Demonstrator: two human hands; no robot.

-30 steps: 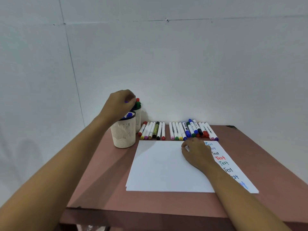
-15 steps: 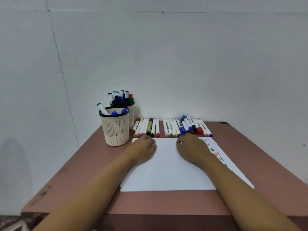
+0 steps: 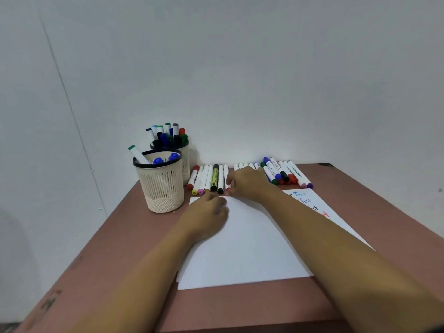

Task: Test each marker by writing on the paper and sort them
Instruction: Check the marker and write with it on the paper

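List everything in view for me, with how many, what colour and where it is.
table: one, reddish-brown, under everything.
blank sheet: one, white, centre of the table.
written sheet: one, white with coloured "Test" words, under the blank sheet's right side.
near cup: one, cream with dark rim, left; holds a few markers.
far cup: one, same kind, behind it; full of markers.
left row: about seven markers, mixed caps, beyond the sheets.
right group: several markers, mixed caps, partly hidden.
left hand: one, on the blank sheet's far left corner.
right hand: one, pinches the end marker of the left row.
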